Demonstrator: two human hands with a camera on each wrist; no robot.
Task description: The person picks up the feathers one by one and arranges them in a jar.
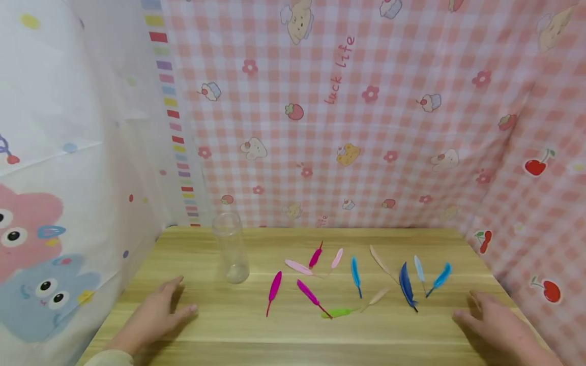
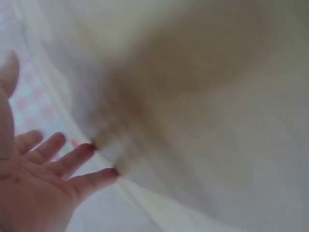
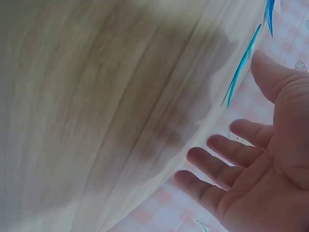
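Head view: bare left hand [image 1: 153,316], bare right hand [image 1: 500,323] spread, empty.
Pink, blue, green, beige feathers [image 1: 355,272]: between hands, apparently scattered for visibility.
Clear cylindrical jar [image 1: 232,249]: upright beside feathers, likely for steadiness.

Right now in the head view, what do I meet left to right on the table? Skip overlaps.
Left hand → clear container → leftmost magenta feather → left bright-blue feather → navy feather → rightmost bright-blue feather → right hand.
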